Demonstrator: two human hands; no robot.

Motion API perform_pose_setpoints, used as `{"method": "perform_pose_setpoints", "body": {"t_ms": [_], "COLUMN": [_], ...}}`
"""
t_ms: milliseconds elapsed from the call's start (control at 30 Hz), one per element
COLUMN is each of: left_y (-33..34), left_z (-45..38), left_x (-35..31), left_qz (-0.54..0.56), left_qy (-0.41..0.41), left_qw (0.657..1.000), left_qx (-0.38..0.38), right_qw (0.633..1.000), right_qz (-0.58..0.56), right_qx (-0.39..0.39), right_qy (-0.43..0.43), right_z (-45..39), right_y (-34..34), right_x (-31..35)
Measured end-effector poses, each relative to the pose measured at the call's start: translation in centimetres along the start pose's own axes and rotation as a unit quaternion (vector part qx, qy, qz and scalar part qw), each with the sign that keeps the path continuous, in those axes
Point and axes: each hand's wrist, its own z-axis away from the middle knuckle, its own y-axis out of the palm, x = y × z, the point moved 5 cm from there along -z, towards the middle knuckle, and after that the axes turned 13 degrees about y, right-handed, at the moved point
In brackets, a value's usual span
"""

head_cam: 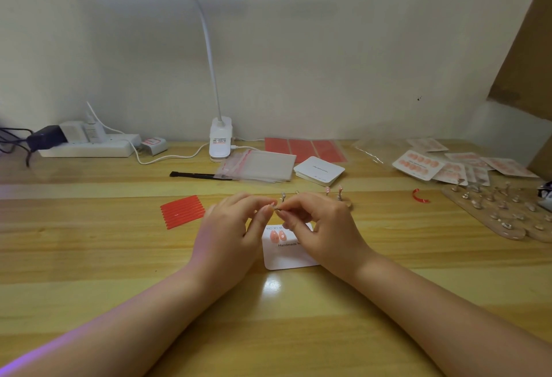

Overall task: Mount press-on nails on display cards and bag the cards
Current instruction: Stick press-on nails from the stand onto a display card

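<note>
A white display card (288, 257) lies on the wooden desk in front of me, with two pink press-on nails (277, 236) stuck near its top left. Just above the card, my left hand (231, 231) and my right hand (325, 228) meet fingertip to fingertip. Together they pinch a small nail piece (276, 208), too small to make out clearly. A few nails on little stands (334, 193) show behind my right hand. Beyond them lie a stack of blank cards (319, 171) and a pile of clear zip bags (258, 165).
Red adhesive strips (182, 211) lie left of my hands, red sheets (304, 149) at the back. Finished cards (448, 164) and a wooden board of nail stands (501, 212) occupy the right. A clip lamp (220, 140), power strip (86, 145) and black tool (194, 174) sit behind.
</note>
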Motion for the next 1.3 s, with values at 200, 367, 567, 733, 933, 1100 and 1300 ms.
{"method": "perform_pose_setpoints", "body": {"t_ms": [200, 367, 567, 733, 933, 1100, 1300], "left_y": [-0.2, 0.0, 0.2, 0.2, 0.2, 0.1, 0.0], "left_z": [0.0, 0.0, -0.1, 0.0, 0.0, 0.0, 0.0], "left_x": [-0.2, 0.0, 0.2, 0.7, 1.1, 1.3, 2.0], "left_qz": [0.027, 0.008, -0.001, 0.024, 0.065, 0.08, 0.102], "left_qy": [-0.008, 0.004, 0.014, 0.014, -0.018, -0.041, -0.067], "left_qw": [1.0, 1.0, 1.0, 0.999, 0.997, 0.995, 0.991], "left_qx": [-0.009, -0.013, -0.016, -0.034, -0.025, -0.036, -0.047], "right_qw": [1.0, 0.999, 1.0, 1.0, 0.993, 0.984, 0.977], "right_qz": [0.025, 0.032, 0.009, -0.017, -0.076, -0.12, -0.144], "right_qx": [-0.01, -0.015, -0.006, 0.005, 0.034, 0.052, 0.071], "right_qy": [-0.014, -0.027, -0.018, 0.011, 0.082, 0.121, 0.141], "right_z": [0.0, 0.0, 0.0, 0.0, 0.0, 0.0, 0.1], "right_y": [-0.1, -0.2, -0.1, 0.0, 0.2, 0.4, 0.6], "right_x": [0.2, 0.5, 0.5, 0.1, -0.5, -0.8, -0.7]}}
